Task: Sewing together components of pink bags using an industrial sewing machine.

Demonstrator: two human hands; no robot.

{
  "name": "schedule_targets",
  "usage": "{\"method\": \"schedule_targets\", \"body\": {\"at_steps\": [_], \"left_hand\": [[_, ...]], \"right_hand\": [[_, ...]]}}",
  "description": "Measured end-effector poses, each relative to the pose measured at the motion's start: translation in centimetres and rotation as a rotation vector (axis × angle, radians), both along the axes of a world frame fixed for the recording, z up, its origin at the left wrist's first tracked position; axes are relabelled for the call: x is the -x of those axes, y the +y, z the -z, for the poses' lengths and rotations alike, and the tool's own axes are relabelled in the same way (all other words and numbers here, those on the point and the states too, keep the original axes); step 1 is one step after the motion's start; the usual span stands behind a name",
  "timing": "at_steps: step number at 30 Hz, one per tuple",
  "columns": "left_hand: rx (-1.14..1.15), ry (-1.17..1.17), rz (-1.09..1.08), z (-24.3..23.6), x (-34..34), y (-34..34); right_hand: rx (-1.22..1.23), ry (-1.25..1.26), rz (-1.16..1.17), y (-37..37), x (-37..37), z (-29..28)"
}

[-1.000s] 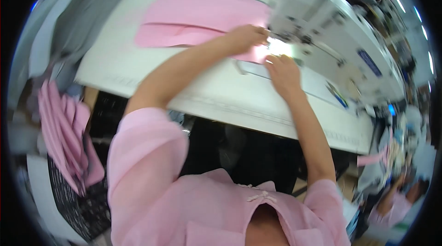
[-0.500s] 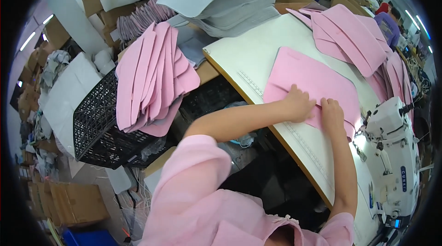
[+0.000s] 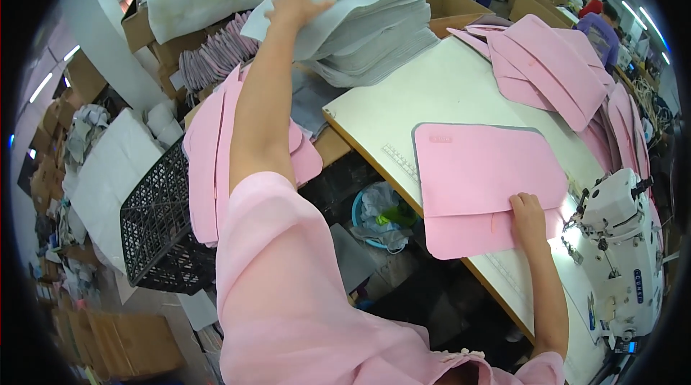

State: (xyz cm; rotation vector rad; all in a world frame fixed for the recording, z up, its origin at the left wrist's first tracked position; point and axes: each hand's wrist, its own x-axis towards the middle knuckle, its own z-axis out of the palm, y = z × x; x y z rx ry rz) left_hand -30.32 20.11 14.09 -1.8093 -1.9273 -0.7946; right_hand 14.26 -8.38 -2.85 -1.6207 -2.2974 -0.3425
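Note:
Far out over the stack of light grey sheets [image 3: 360, 21], my left hand [image 3: 294, 9] has its fingers spread against the uppermost sheet, which bends up beside the hand. My right hand [image 3: 529, 218] is on a pink panel [image 3: 489, 165] lying on the white sewing table. Its fingers are bent and held together at the straight edge of the panel's upper layer, gripping the panel there. A grey layer shows along the panel's far edge. The lower pink strip reaches past the table's front edge.
A white sewing machine [image 3: 622, 241] stands at the right with its lamp lit. More pink panels [image 3: 551, 64] are piled at the table's far right. Others [image 3: 216, 147] lie over a black plastic crate [image 3: 155, 219] at the left. A blue basin [image 3: 358, 208] sits below the table edge.
My left hand has left the pink panel and swung far left to the grey stack. The panel has turned slightly and slid toward me, with my right hand still on it.

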Motion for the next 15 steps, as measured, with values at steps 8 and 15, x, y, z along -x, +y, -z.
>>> {"method": "schedule_targets", "body": {"at_steps": [8,15], "left_hand": [[-0.143,-0.086,0.249,2.2,0.7,1.0],[0.595,0.158,1.141,5.9,-15.0,-9.9]], "right_hand": [[0.014,0.049,0.028,-0.2,-0.1,0.5],[0.014,0.653,0.228,0.9,-2.4,-0.2]]}}
